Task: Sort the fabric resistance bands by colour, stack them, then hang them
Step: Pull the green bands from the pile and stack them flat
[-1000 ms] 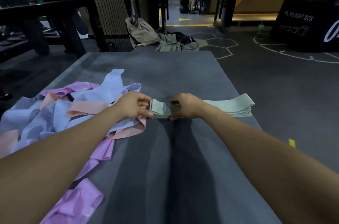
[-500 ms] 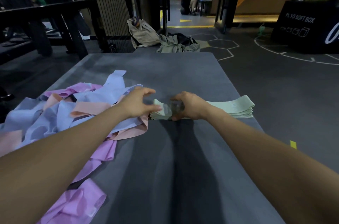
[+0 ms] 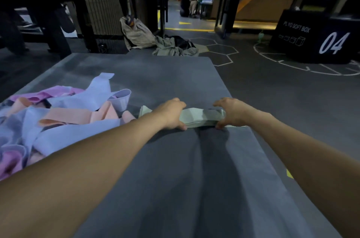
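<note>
Both hands now clamp the green stack (image 3: 202,120): left hand (image 3: 171,114) has moved off the end fold and wraps the stack's left part, right hand (image 3: 230,113) has slid in from the far end, so my grip is closed on the stack from both sides, thumbs at the near edge. A second ago I was only pinching the left end; the stack has also been pulled in toward the table's (image 3: 175,179) middle, away from the right edge. I read that as green sorted and stacked, ready to lift. Unsorted pile (image 3: 64,121) of lilac, peach and pink bands sits along the table's left edge, its nearest peach loop just beside the stack's left tip. Room: near half and far end of the table are bare; right edge is close past my right hand, so I lift straight up, not sideways.
</note>
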The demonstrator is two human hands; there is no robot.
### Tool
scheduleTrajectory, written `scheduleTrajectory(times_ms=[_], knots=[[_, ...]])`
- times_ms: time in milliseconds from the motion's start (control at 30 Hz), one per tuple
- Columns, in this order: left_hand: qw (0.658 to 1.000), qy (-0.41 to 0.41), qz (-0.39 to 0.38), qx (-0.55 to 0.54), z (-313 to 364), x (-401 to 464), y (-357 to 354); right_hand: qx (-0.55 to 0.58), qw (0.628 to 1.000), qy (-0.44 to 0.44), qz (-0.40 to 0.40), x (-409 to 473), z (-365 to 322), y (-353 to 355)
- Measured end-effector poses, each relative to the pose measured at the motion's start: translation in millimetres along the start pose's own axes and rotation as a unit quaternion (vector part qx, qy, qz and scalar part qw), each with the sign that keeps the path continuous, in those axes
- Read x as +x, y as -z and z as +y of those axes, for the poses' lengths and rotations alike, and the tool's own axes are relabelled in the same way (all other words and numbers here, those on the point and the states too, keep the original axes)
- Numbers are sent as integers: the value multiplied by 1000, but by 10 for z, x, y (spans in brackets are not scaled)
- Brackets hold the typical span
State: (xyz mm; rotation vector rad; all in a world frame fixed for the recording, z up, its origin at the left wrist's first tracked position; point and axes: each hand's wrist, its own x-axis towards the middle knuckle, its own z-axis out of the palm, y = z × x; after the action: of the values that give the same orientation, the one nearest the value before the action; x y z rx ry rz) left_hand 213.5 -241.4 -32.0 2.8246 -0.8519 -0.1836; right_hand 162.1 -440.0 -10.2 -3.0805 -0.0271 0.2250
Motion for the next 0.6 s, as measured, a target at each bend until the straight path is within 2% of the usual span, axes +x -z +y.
scheduleTrajectory(times_ms=[133,333,600], knots=[[999,-6,-32,17,20,43,57,-20,1000,0,-14,5,149,-14],[1000,17,-24,-7,51,2,38,-27,1000,-8,-8,-64,82,-25],[992,51,84,-74,-248,-522,286,62,996,43,40,-105,-663,121]])
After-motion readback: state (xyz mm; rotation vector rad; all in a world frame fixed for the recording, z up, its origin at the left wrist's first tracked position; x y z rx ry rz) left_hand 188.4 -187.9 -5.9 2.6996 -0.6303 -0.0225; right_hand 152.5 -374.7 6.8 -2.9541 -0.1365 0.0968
